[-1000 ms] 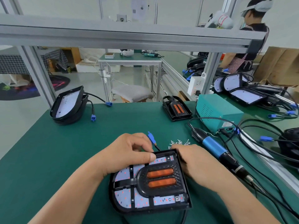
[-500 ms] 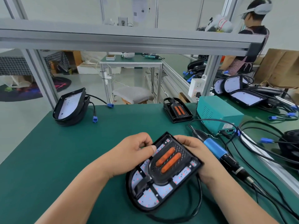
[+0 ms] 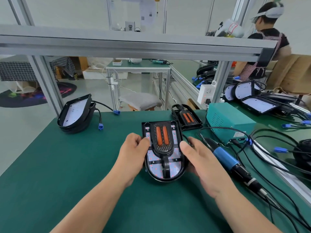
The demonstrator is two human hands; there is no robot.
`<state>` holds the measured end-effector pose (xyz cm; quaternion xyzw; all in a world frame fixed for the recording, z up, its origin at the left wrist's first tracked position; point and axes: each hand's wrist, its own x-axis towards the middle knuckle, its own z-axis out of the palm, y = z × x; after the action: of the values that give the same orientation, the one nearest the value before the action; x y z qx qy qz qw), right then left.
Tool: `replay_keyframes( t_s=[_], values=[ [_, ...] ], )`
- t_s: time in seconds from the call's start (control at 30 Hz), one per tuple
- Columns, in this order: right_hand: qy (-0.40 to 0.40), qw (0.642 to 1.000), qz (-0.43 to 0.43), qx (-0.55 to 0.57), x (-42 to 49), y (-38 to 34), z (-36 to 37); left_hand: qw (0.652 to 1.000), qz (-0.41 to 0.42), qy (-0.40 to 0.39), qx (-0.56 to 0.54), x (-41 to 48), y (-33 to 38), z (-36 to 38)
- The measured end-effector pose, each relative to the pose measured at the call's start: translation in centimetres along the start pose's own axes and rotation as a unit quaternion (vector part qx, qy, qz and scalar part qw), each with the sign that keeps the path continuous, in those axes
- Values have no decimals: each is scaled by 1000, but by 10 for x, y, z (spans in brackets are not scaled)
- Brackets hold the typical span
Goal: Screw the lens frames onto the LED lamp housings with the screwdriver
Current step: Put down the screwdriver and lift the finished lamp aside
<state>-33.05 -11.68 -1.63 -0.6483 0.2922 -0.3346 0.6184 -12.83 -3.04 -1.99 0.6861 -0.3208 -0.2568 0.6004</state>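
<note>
While both hands hold it from the two sides, the black plastic LED lamp housing [image 3: 165,180], shaped like a tongue, is directly in front of the person, low over the dark green table mat [image 3: 67,165]; whether its underside touches the mat I cannot tell. Its long axis runs straight away from the person, the round end toward the body and the square end far. On its white LED board lies the black lens frame with two orange bars [image 3: 162,140]. The left hand [image 3: 133,153] grips the left rim with curled fingers; the right hand [image 3: 200,158] holds the right rim, thumb on the edge, and its other fingers are mostly hidden. The relation that matters for the coming move, in my judgement, is this: the blue and black electric screwdriver [image 3: 225,158] lies on the mat just beside the right hand, on its outer side, the tip pointing away and the cable end toward the person, so the right hand is clearly the nearer one to take it, and the left could steady the lamp housing. Screws I cannot make out. Farther on the mat are a second black housing with orange bars [image 3: 186,117], a teal metal power box [image 3: 228,121] and, at the far left, a stack of black housings [image 3: 75,113]. Above crosses a grey aluminium beam [image 3: 117,42]; behind it is a workshop with another green table [image 3: 138,66] and a person standing at the right [image 3: 267,47].
</note>
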Motion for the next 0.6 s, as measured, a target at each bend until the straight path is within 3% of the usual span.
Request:
replay_keyframes(
  t_s=[0.1, 0.23, 0.4, 0.6],
  values=[
    [-60, 996, 30, 55, -3, 2, 6, 993, -27, 11, -118, -3, 8, 5],
    [-86, 993, 18, 84, -5, 3, 9, 973, -22, -46, -224, -14, 16, 10],
    [-53, 992, -17, 110, -2, 1, 2, 959, -18, -109, -259, -16, 9, 8],
    [8, 995, -63, 82, 0, 0, -13, 958, 28, -69, -279, -8, 0, 2]
  ],
)
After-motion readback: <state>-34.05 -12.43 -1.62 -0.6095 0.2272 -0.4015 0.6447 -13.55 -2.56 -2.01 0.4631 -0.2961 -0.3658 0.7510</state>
